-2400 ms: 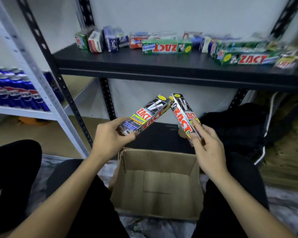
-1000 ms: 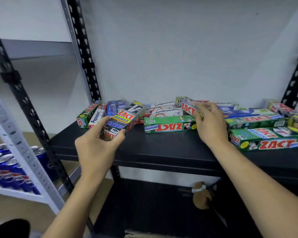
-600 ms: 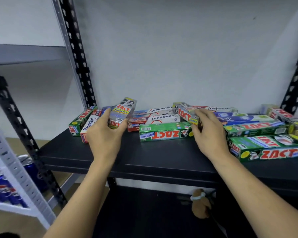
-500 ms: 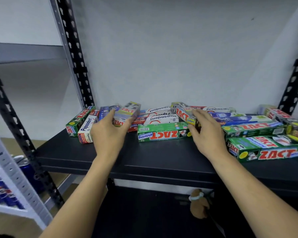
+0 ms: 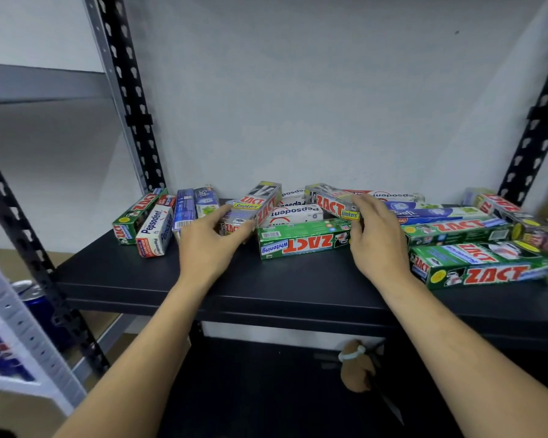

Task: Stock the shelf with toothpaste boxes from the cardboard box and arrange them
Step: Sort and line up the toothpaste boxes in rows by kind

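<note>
Several toothpaste boxes lie scattered on the black shelf (image 5: 266,279). My left hand (image 5: 212,245) grips a grey Zact Smokers box (image 5: 257,203), which leans tilted between the blue boxes (image 5: 184,208) and the white Pepsodent boxes (image 5: 295,213). With my right hand (image 5: 374,238) I hold a second Zact Smokers box (image 5: 332,202) on top of the pile behind a green Zact Whitening box (image 5: 301,241). The cardboard box is out of view.
Green Zact boxes (image 5: 481,267) and a blue Saft box (image 5: 437,213) crowd the shelf's right side. A green Zact box (image 5: 133,216) and a Pepsodent box (image 5: 155,232) lie at the left. Black uprights (image 5: 130,90) frame the shelf. Soda cans (image 5: 41,308) stand lower left.
Both hands carried the Smokers boxes up from over the cardboard box to the shelf. The left box has since come down among the boxes; the right one stays on the pile.
</note>
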Motion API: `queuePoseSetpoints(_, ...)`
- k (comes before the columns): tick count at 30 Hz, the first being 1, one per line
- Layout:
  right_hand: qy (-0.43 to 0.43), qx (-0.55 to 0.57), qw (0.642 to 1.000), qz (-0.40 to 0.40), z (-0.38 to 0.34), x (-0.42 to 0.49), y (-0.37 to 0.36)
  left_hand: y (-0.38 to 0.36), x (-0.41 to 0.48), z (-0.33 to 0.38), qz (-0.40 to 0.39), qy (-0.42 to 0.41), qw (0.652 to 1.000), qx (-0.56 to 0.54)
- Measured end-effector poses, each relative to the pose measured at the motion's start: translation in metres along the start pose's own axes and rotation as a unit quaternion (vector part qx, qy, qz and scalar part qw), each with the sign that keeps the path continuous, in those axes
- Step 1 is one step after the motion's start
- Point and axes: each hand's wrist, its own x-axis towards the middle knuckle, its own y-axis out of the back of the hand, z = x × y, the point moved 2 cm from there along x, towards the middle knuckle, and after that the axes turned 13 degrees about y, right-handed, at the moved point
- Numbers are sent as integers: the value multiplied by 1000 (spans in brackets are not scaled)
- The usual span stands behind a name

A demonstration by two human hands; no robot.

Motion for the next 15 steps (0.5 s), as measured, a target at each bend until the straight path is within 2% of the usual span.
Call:
queuePoseSetpoints(6,-4,-22,999,-34,-3,-1,1,-2,0,-1,-62,3,998,-27)
queuePoseSetpoints(15,24,-77,996,-26,-16,-4,12,1,-8,5,-18,-71,997,8)
